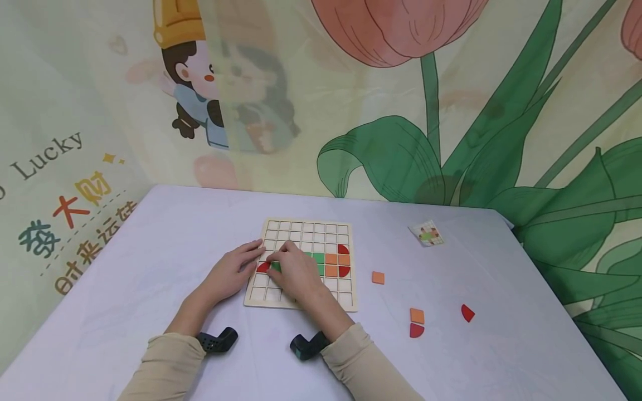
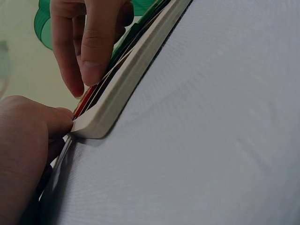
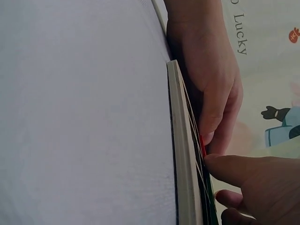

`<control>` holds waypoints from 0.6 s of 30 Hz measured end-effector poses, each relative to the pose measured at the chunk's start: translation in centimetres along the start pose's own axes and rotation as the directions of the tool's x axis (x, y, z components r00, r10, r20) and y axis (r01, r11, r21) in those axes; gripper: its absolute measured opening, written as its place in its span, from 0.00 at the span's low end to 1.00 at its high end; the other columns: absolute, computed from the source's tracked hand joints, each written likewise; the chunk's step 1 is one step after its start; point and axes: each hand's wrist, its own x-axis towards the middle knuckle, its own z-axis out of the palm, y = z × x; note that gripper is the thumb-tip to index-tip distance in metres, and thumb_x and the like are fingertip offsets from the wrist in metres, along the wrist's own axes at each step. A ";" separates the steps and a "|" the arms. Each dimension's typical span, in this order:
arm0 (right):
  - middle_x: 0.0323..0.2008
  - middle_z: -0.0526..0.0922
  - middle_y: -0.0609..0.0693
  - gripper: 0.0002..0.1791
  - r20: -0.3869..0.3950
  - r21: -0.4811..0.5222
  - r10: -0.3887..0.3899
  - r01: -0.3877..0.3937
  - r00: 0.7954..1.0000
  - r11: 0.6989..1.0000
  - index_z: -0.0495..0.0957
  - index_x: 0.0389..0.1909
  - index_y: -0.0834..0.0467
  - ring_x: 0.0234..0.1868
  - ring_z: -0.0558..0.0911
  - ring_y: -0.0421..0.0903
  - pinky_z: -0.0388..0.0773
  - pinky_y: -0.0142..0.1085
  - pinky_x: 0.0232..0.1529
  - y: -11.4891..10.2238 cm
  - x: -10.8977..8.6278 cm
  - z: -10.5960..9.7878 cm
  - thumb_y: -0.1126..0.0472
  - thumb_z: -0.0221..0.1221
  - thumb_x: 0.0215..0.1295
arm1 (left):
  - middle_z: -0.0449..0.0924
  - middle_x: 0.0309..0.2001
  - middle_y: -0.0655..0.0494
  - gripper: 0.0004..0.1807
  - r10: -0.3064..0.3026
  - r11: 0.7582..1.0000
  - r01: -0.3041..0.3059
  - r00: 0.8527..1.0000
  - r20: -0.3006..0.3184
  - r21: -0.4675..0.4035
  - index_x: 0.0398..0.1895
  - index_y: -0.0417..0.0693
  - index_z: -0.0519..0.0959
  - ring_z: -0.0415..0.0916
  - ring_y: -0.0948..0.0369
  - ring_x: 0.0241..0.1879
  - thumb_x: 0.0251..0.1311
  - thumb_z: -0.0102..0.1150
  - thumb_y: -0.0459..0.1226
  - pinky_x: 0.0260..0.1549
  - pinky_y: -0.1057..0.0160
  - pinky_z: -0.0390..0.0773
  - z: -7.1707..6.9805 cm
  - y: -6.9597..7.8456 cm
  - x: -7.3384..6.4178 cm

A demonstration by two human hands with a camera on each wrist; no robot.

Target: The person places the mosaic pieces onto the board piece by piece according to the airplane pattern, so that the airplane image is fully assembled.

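Observation:
A square wooden grid board [image 1: 301, 305] lies on the table, with green, orange and red flat tiles in some of its cells. My left hand [image 1: 232, 273] rests along the board's left edge, fingers mostly straight; in the left wrist view its thumb [image 2: 58, 121] touches the board's corner. Over the left half of the board, my right hand [image 1: 301, 274] reaches down with its fingertips around a green tile [image 1: 275, 267], beside a red quarter-round tile [image 1: 263, 267]. The right thumb [image 3: 229, 168] lies right at the red piece in the right wrist view. The right palm hides several cells.
Right of the board lie a loose orange square [image 1: 378, 278], another orange square [image 1: 417, 316] above a red quarter-round piece [image 1: 417, 331], and a red piece [image 1: 467, 313] farther right. A small pattern card [image 1: 427, 233] sits at the back right. A printed curtain [image 1: 301, 167] hangs behind the table.

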 end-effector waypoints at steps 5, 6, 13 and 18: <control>0.41 0.75 0.44 0.16 0.011 0.053 0.012 -0.012 1.000 0.999 0.82 0.49 0.44 0.29 0.73 0.38 0.70 0.25 0.26 0.4 0.1 -0.5 0.48 0.62 0.61 | 0.61 0.71 0.50 0.23 0.005 1.000 -0.005 1.000 -0.002 -0.003 0.65 0.45 0.70 0.56 0.46 0.71 0.68 0.48 0.37 0.65 0.41 0.61 -0.1 0.1 -0.1; 0.41 0.75 0.44 0.16 0.014 0.068 0.013 -0.014 1.000 0.998 0.82 0.50 0.44 0.30 0.73 0.37 0.71 0.25 0.27 0.5 0.2 -0.7 0.47 0.62 0.61 | 0.61 0.71 0.50 0.23 0.008 1.000 -0.008 1.000 -0.003 -0.003 0.65 0.45 0.70 0.56 0.46 0.71 0.68 0.49 0.37 0.65 0.41 0.61 -0.1 0.1 -0.1; 0.46 0.76 0.47 0.19 0.079 0.244 -0.009 -0.011 0.997 0.970 0.79 0.54 0.45 0.40 0.77 0.41 0.77 0.29 0.38 2.4 0.3 -3.0 0.46 0.60 0.63 | 0.61 0.71 0.49 0.23 0.007 1.000 -0.007 1.000 0.001 0.003 0.65 0.44 0.70 0.56 0.45 0.71 0.68 0.48 0.37 0.65 0.40 0.60 -0.3 0.4 -0.2; 0.47 0.78 0.51 0.20 0.093 0.334 -0.009 -0.023 0.996 0.942 0.79 0.55 0.48 0.33 0.74 0.43 0.73 0.31 0.32 5.0 0.0 -4.9 0.48 0.60 0.63 | 0.60 0.72 0.50 0.23 -0.010 1.000 0.010 1.000 0.009 -0.004 0.66 0.45 0.69 0.54 0.45 0.71 0.68 0.47 0.37 0.66 0.40 0.59 -0.3 0.4 -0.3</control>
